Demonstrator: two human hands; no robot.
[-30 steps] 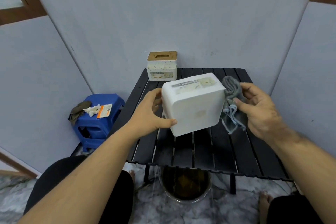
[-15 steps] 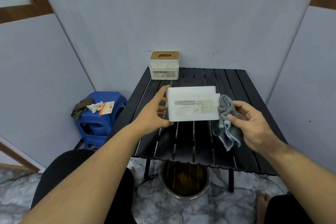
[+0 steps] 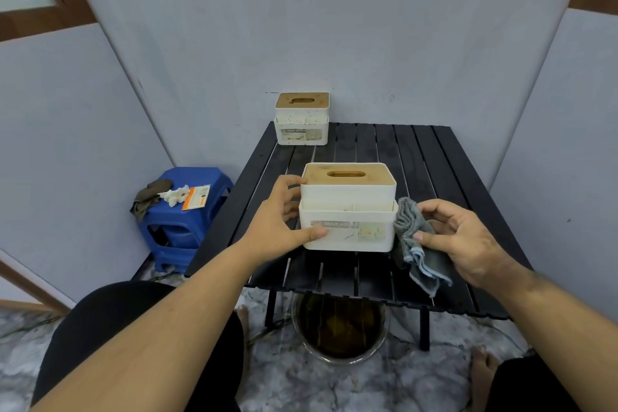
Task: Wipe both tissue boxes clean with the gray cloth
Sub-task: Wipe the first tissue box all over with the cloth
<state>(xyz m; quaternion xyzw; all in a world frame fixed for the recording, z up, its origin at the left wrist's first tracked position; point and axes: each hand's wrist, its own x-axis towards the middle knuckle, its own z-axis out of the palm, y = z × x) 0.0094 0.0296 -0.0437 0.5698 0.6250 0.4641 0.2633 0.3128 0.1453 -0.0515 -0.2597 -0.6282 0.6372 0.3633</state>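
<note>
Whereas it was tilted label-up before, the box (image 3: pixel 347 211) now stands upright, gripped by the left hand (image 3: pixel 284 221); the right hand (image 3: pixel 458 244) pinches the cloth (image 3: pixel 413 237) beside it.

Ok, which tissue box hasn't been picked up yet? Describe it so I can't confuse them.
On the black slatted table, look to the far left corner by the wall. The far tissue box stands there alone, speckled, untouched, while the near tissue box sits between both hands.
</note>
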